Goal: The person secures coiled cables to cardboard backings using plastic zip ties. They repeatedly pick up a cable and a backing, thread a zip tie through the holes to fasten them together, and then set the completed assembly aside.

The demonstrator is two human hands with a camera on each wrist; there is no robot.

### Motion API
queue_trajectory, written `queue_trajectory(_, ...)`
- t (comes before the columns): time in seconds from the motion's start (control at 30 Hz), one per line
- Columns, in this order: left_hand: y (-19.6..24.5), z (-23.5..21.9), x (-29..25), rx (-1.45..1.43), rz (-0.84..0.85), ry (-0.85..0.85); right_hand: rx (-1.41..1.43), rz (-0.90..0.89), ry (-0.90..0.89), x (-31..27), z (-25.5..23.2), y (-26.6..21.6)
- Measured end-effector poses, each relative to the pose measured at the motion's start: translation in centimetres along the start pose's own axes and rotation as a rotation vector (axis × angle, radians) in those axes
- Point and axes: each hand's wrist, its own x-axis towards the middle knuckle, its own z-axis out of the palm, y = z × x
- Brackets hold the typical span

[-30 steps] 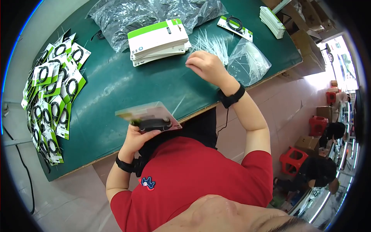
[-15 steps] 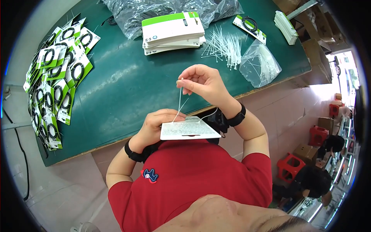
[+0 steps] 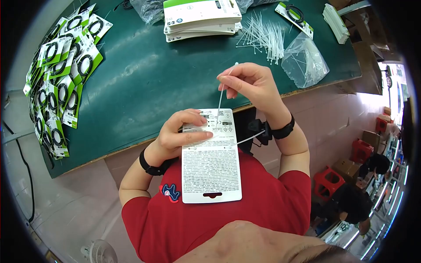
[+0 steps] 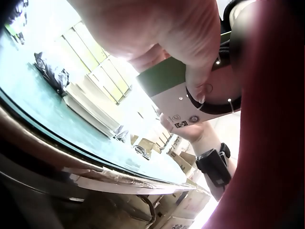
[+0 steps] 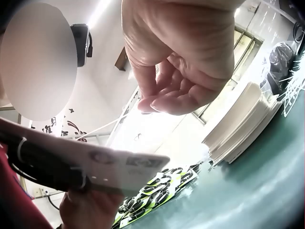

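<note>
A printed backing card (image 3: 211,175), text side up with its slotted hanging hole toward the body, is held at its left edge by my left hand (image 3: 173,133). The thumb lies over the printed side. On the card's other face, a black coiled cable (image 5: 45,167) shows in the right wrist view. My right hand (image 3: 256,85) pinches a thin white cable tie (image 3: 220,100) between thumb and fingertips above the card. The tie runs down to the card near the left fingertips. A second white tie (image 3: 251,137) sticks out past the card's right edge.
A stack of cards (image 3: 201,26) stands at the back of the green table (image 3: 131,96). Loose white ties (image 3: 265,39) and a plastic bag of ties (image 3: 305,61) lie right of it. Finished-looking cable cards (image 3: 66,79) pile up at left. One carded cable (image 3: 294,18) lies back right.
My right hand came from beside the loose ties to above the card and now pinches a tie. My left hand turned the card over, from cable side to text side, tilting it flat toward the camera.
</note>
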Motion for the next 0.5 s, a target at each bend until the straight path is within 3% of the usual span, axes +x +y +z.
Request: queue_trajectory(0.5, 0.5, 0.0, 0.1, 0.072, 0.082, -0.023, -0.039, 0.0, 0.033, -0.6, 0.8, 2.2)
